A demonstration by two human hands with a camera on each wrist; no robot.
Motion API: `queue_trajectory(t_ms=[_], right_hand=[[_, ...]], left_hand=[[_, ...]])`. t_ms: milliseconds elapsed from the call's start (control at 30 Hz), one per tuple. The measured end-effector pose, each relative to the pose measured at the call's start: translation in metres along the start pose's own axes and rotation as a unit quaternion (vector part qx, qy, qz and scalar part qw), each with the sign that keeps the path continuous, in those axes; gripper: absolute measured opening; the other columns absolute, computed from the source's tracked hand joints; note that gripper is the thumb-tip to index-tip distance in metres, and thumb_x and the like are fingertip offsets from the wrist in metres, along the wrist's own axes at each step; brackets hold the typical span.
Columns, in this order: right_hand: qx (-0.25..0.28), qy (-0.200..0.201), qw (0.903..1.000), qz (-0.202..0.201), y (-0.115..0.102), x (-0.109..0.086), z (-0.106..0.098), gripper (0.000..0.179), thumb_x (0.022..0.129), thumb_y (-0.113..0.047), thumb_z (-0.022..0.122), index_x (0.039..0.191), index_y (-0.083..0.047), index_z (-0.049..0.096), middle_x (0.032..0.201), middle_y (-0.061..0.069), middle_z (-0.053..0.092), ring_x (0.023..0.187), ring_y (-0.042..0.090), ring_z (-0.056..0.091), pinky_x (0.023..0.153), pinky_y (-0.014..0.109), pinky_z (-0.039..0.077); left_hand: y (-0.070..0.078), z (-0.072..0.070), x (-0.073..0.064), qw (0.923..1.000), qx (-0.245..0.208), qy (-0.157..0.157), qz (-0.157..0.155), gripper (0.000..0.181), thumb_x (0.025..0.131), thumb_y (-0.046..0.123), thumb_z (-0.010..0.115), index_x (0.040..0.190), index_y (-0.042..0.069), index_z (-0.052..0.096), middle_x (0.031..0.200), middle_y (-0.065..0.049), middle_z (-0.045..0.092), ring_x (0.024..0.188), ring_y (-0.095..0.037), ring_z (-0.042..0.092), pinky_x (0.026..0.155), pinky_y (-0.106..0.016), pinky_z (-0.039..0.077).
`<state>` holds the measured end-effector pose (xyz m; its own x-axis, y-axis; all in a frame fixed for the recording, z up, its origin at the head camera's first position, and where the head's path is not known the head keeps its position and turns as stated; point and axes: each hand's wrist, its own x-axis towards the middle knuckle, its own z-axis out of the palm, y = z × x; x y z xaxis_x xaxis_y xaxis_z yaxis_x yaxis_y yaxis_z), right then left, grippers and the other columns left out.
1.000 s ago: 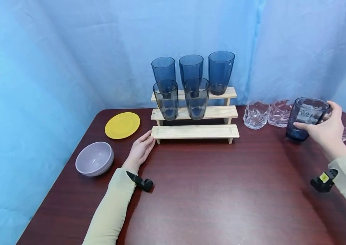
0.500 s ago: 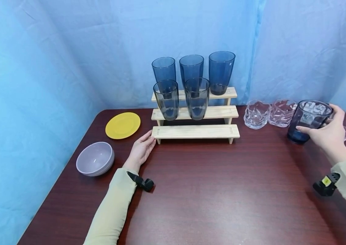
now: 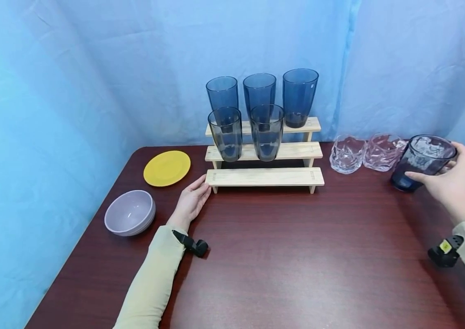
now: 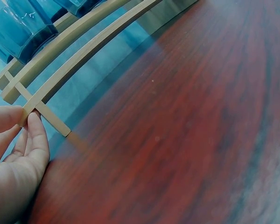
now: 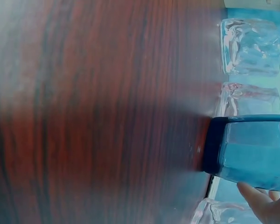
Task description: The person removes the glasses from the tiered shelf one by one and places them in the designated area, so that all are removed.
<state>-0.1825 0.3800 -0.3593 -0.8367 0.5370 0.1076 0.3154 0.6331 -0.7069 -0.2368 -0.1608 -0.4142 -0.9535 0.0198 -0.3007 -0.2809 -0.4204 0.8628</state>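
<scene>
On the right of the head view my right hand (image 3: pixel 452 180) grips a dark blue glass tumbler (image 3: pixel 417 167) by its side. The tumbler leans a little to the right, and its base is at or just above the tabletop; I cannot tell which. My left hand (image 3: pixel 189 203) pinches the left end of the lowest step of a three-tier wooden rack (image 3: pixel 265 177). In the left wrist view, thumb and fingers (image 4: pixel 37 140) meet around that board's end. Two tumblers (image 3: pixel 226 137) stand on the middle step, and several blue ones (image 3: pixel 300 98) stand on the top step.
Clear wavy glasses (image 3: pixel 346 155) line the back right, one partly behind my right hand. A yellow plate (image 3: pixel 167 168) and a lilac bowl (image 3: pixel 130 214) sit at the left on the dark red-brown table (image 3: pixel 277 265). Blue cloth (image 3: pixel 166 55) hangs behind.
My right hand and the tumbler have shifted slightly to the right, beyond a small drift of the whole view. The left hand keeps its hold on the rack.
</scene>
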Motion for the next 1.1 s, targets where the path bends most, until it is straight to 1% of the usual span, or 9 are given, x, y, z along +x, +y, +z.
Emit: queue_trajectory(t_ms=[67,100,200,367,567,667,867,967,1100], right_hand=[[-0.018,0.006,0.9998,-0.002,-0.001,-0.001,-0.001,0.100,0.080,-0.037,0.072,0.152,-0.018,0.005,0.132,0.021,0.040,0.110,0.033,0.041,0.097,0.049,0.038],[-0.019,0.005,0.9998,-0.004,-0.002,-0.001,-0.001,0.100,0.080,-0.035,0.073,0.151,-0.013,0.006,0.131,0.028,0.037,0.107,0.038,0.039,0.095,0.052,0.036],[-0.017,0.008,0.9998,-0.002,0.000,0.001,0.000,0.101,0.080,-0.035,0.072,0.152,-0.013,0.005,0.132,0.029,0.037,0.109,0.039,0.040,0.095,0.053,0.036],[-0.030,0.028,0.9991,0.002,0.011,0.011,0.006,0.101,0.080,-0.044,0.069,0.153,-0.024,0.002,0.140,0.024,0.034,0.118,0.034,0.038,0.093,0.051,0.039],[-0.023,0.042,0.9987,-0.018,0.003,0.005,0.001,0.096,0.082,-0.029,0.070,0.152,-0.013,0.006,0.138,0.030,0.033,0.112,0.041,0.037,0.094,0.054,0.035],[-0.027,0.046,0.9984,-0.019,-0.001,0.002,-0.002,0.095,0.081,-0.025,0.071,0.152,-0.011,0.009,0.134,0.029,0.037,0.104,0.038,0.039,0.094,0.050,0.036],[-0.013,0.032,0.9992,-0.020,-0.003,0.004,-0.001,0.095,0.084,-0.030,0.068,0.152,-0.013,0.004,0.144,0.031,0.028,0.123,0.045,0.033,0.099,0.058,0.033],[-0.017,0.032,0.9992,-0.014,-0.001,0.006,0.000,0.096,0.084,-0.036,0.066,0.153,-0.017,0.001,0.145,0.030,0.027,0.124,0.044,0.032,0.098,0.059,0.034],[-0.019,0.025,0.9995,-0.009,-0.001,0.006,-0.002,0.096,0.085,-0.031,0.066,0.153,-0.016,-0.001,0.147,0.030,0.024,0.127,0.046,0.031,0.103,0.059,0.032]], left_hand=[[-0.001,-0.001,0.000,1.0000,-0.003,0.001,-0.001,0.048,0.098,0.001,0.046,0.144,0.009,0.040,0.148,-0.010,0.039,0.098,-0.005,0.056,0.081,-0.013,0.049],[-0.001,-0.001,-0.001,1.0000,-0.003,0.001,-0.001,0.048,0.098,0.000,0.046,0.144,0.009,0.040,0.148,-0.011,0.039,0.098,-0.005,0.056,0.081,-0.013,0.049],[-0.002,-0.003,-0.001,1.0000,0.002,0.001,0.001,0.048,0.098,0.001,0.046,0.145,0.009,0.039,0.148,-0.011,0.039,0.098,-0.005,0.056,0.082,-0.014,0.049],[-0.001,-0.003,0.000,1.0000,0.004,0.000,0.002,0.048,0.098,0.001,0.047,0.145,0.010,0.040,0.148,-0.009,0.039,0.099,-0.005,0.056,0.083,-0.014,0.049],[0.000,0.000,0.001,0.9999,0.011,0.004,-0.002,0.047,0.098,0.001,0.046,0.144,0.011,0.041,0.146,-0.009,0.042,0.100,-0.006,0.056,0.082,-0.014,0.049],[0.001,0.001,0.001,0.9999,0.011,0.000,0.001,0.048,0.098,0.001,0.046,0.144,0.010,0.040,0.147,-0.010,0.041,0.100,-0.005,0.056,0.082,-0.013,0.049],[0.001,0.000,0.000,1.0000,0.004,0.005,0.007,0.047,0.098,0.000,0.046,0.144,0.009,0.041,0.146,-0.011,0.042,0.095,-0.004,0.057,0.080,-0.013,0.049],[0.001,0.000,0.000,1.0000,0.003,0.004,0.004,0.047,0.098,0.000,0.045,0.144,0.009,0.040,0.146,-0.011,0.042,0.095,-0.004,0.057,0.079,-0.013,0.049],[0.000,0.000,0.000,1.0000,0.004,-0.001,0.005,0.048,0.098,0.000,0.046,0.145,0.009,0.039,0.147,-0.011,0.041,0.099,-0.005,0.056,0.080,-0.013,0.049]])
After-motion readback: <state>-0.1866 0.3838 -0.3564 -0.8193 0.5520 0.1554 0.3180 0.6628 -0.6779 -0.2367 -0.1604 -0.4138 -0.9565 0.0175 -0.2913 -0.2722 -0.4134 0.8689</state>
